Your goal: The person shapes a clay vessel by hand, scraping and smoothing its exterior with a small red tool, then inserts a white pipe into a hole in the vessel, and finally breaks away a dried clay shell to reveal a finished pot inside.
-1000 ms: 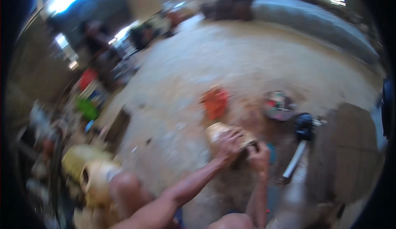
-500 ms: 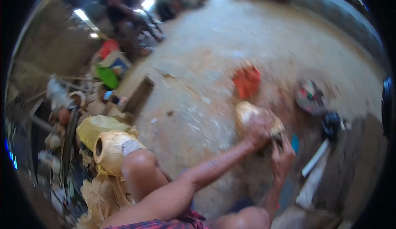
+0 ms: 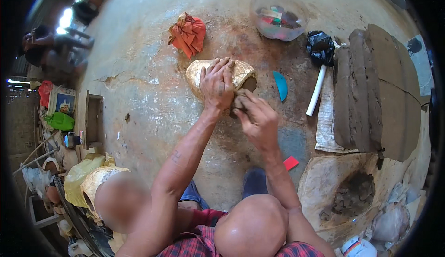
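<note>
A hollow, rounded, cream-and-brown mould lies on its side on the floor in front of me, its dark mouth toward the right. My left hand rests flat across its top, fingers spread over the curved wall. At the lower edge of the mouth, my right hand has its fingers bent and pinched together. Something dark and clay-like shows under those fingertips, but most of it is hidden. A blue half-moon scraper lies right of the mould. Beyond the mould sits a crumpled orange cloth.
Thick brown clay slabs lie at the right beside a white tube and black plastic bag. A clear basin stands farther off. Near my right arm is a red card. Another pale mould is beside my left knee.
My view has swung right and steadied, bringing the clay slabs fully into sight. My left hand stays on the mould, while my right hand's fingers have curled in at the lower rim.
</note>
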Tool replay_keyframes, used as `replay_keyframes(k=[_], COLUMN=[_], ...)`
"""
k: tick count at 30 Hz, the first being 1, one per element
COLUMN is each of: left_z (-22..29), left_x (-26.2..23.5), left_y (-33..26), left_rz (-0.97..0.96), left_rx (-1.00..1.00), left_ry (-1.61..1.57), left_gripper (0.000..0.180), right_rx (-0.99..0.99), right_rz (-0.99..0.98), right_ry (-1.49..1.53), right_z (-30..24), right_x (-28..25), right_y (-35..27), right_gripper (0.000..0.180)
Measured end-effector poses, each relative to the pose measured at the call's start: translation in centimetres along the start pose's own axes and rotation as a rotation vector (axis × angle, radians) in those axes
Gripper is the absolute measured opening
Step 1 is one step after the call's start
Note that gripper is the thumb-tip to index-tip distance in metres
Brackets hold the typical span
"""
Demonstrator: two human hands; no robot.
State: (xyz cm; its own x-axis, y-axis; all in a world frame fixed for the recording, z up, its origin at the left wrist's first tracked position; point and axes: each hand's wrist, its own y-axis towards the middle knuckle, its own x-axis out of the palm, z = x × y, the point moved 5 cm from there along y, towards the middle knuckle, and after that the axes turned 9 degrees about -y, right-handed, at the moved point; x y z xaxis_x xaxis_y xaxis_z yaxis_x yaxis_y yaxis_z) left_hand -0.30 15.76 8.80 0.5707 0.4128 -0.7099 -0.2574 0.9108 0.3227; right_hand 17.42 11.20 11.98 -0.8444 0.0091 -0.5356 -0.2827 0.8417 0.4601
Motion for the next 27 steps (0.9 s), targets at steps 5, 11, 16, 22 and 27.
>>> replay_keyframes(k=[5,11,16,22,27], left_z=[-1.5,-1.1,-0.8,-1.1,-0.4], left_x=[0.0,0.2,0.3,-0.4,-0.3], left_y=[0.1,0.7,0.9,0.7,0.9], left_rz=[0.014,0.012,0.009,0.005,0.007], left_rx=[-0.058,-0.029,0.011,0.009,0.041], left_ry=[-0.082,-0.045,-0.056,-0.091,-0.034], left_gripper=[0.043,0.045,0.044,0.042,0.037], right_rx=[-0.054,-0.032,-0.044,-0.122,0.036], right_rz=[-0.055,-0.082,-0.073,-0.179,-0.071], right_ry=[-0.001,0.019,-0.1,-0.128,-0.088], right_z=[0.1,0.0,-0.5,2.5,1.8], right_x=[0.6,0.1,2.3,1.4,1.1], right_y=[-0.9,-4.4,-3.0,-6.4,-6.8], right_gripper=[0.031,0.033,0.031,0.026,0.023])
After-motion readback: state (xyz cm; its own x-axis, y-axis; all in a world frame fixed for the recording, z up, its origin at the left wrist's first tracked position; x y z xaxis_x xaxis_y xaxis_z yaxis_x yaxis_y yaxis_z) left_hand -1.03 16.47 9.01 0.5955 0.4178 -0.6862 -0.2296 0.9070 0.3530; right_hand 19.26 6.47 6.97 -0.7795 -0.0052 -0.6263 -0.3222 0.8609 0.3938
